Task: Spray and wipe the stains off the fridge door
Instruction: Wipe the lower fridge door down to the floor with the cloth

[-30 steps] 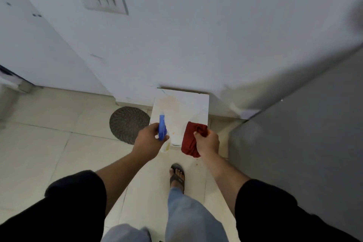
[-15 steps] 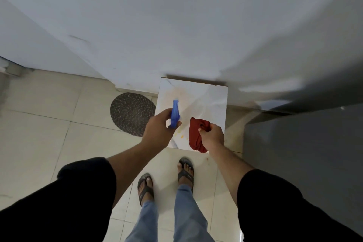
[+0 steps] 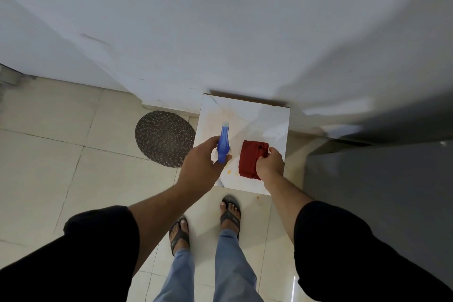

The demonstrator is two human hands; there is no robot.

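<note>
My left hand grips a spray bottle with a blue trigger head; the bottle body is hidden under my hand. My right hand holds a folded dark red cloth. Both hands hang over a white marble-look tile that leans against the wall and bears faint orange smears and small orange spots near its lower edge. The grey fridge stands at the right, apart from both hands.
A round dark woven mat lies on the beige tiled floor left of the white tile. A white wall fills the top. My feet in sandals stand just below the tile.
The view has tilted downward, so the wall switch has left the frame and both feet show. My hands have drifted slightly right over the tile, still holding the bottle and cloth.
</note>
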